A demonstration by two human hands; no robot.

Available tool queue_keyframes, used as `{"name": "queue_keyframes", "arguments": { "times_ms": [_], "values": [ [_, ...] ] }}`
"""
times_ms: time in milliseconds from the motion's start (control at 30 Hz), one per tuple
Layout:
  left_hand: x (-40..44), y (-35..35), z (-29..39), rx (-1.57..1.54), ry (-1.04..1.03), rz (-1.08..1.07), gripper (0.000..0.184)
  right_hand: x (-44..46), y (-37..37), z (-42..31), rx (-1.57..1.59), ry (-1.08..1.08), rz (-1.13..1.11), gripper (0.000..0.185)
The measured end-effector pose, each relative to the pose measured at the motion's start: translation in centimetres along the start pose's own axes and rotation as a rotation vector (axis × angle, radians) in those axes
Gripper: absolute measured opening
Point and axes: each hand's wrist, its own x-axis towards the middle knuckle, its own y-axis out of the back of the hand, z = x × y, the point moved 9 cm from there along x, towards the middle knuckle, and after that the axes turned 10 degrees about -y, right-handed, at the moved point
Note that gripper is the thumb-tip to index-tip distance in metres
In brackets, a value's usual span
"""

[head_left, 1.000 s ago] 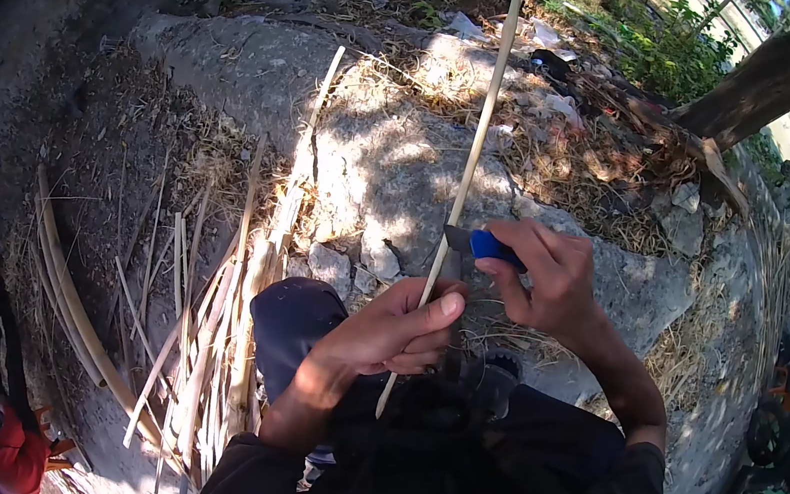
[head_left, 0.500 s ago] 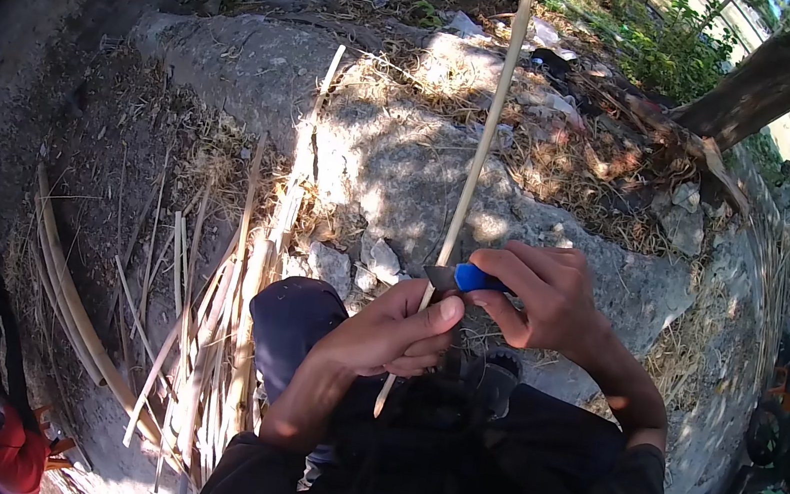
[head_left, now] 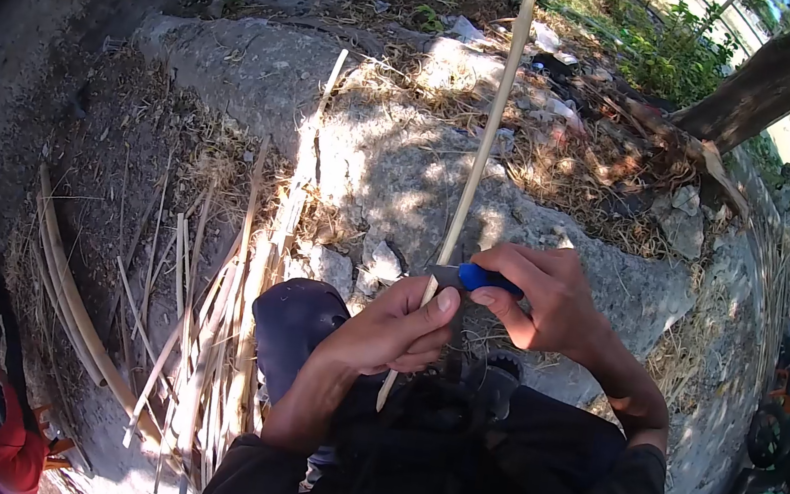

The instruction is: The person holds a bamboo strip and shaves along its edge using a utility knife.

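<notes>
Where a knife (blue-handled) (head_left: 479, 278) crosses a strip (head_left: 485, 144), hands (head_left: 388, 329) grip both.

The strip (head_left: 478, 163) is held in the left hand (head_left: 385, 331) and crossed, just beyond it, by the knife (head_left: 489, 280) in the right hand (head_left: 541, 298); loose strips (head_left: 249, 317) are strewn on the ground (head_left: 120, 153) leftward.

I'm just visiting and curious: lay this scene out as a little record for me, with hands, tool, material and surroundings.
Left hand: the left hand holds a long pale strip
Right hand: the right hand holds a blue-handled knife
Blade: across the strip, just beyond the left thumb; cutting depth cannot be told
Strip: slanted, its near end below the left hand
Left side: loose strips on the ground; a person in red
Upper right: tree trunk
</notes>
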Motion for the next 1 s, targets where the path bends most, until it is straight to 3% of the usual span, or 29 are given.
{"name": "queue_keyframes", "arguments": {
  "times_ms": [233, 1000],
  "values": [
    [-0.2, -0.4, 0.5, 0.092, -0.053, 0.021, 0.048, -0.1, 0.2, -0.6, 0.007, -0.005, -0.007, 0.024],
    [-0.4, -1.5, 1.1, 0.156, -0.129, -0.109, 0.055, -0.4, 0.7, -2.6, -0.034, 0.017, 0.005, 0.029]
  ]
}}
